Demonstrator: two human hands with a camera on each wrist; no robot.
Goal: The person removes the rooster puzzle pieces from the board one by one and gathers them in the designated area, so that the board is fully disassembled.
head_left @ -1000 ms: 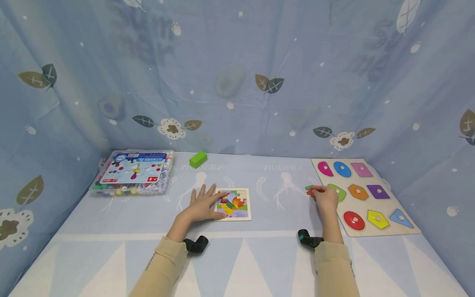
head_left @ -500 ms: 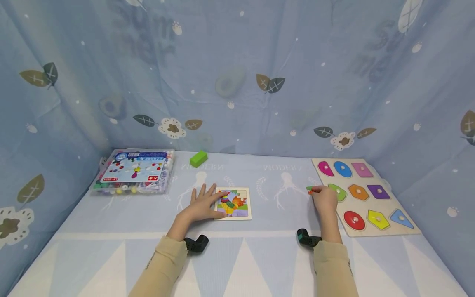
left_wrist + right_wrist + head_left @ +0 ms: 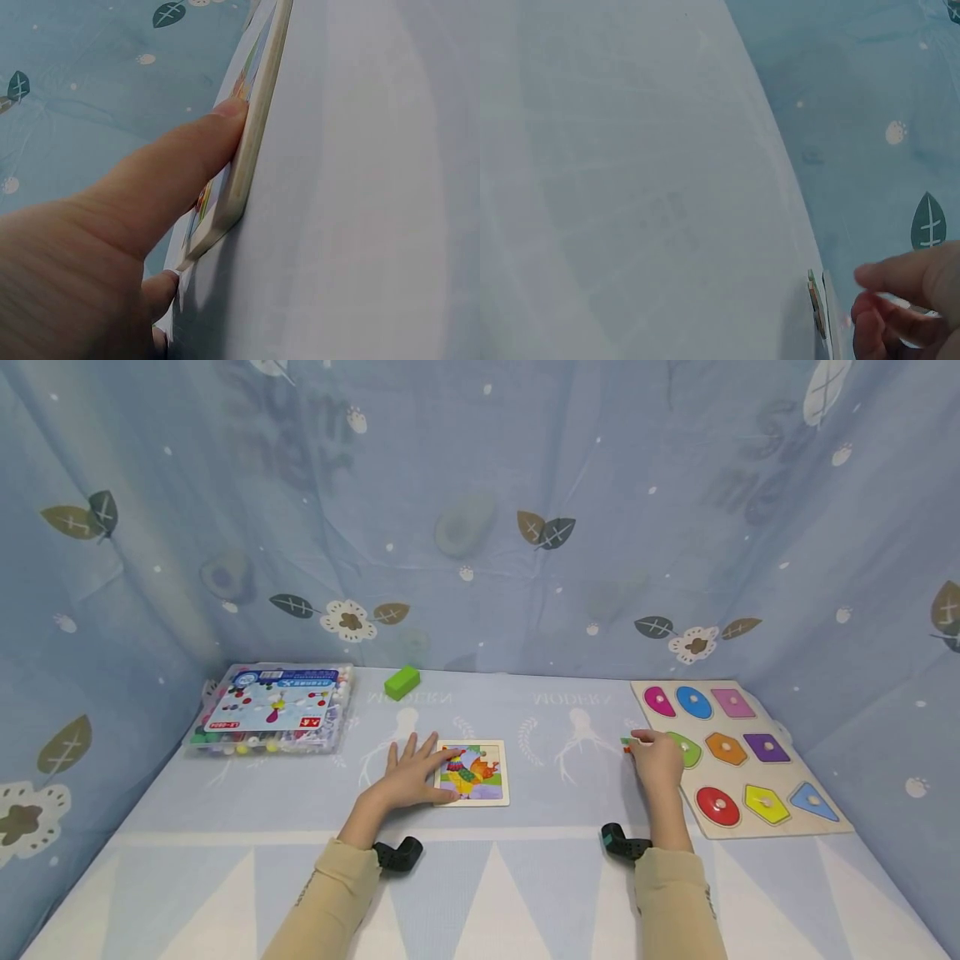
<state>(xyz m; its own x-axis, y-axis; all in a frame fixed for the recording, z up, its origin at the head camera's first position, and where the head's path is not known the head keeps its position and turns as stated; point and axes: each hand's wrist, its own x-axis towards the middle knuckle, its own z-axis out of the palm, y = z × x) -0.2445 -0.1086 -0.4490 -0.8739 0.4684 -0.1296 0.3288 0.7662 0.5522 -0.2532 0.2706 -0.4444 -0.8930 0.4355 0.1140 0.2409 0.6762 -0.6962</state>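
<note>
The left hand [image 3: 408, 775], fingers spread, touches the puzzle's [image 3: 483, 783] left side; the right hand's [image 3: 657, 761] fingertips are just beside small pieces [image 3: 626, 743], any pinch unclear.

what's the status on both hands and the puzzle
Left hand resting on picture puzzle, upper-right corner apparently unfilled. Right hand at small coloured bits, grip unclear. Nothing visibly blocking between hands.

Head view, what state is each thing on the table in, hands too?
Picture puzzle: gap at its upper right.
Loose piece: partly hidden.
Shape board: all nine shapes seated.
Plastic box: lid shut.
Green block: lying down.
Left hand: fingers spread, thumb on the picture puzzle.
Right hand: fingers bent near the loose piece.
</note>
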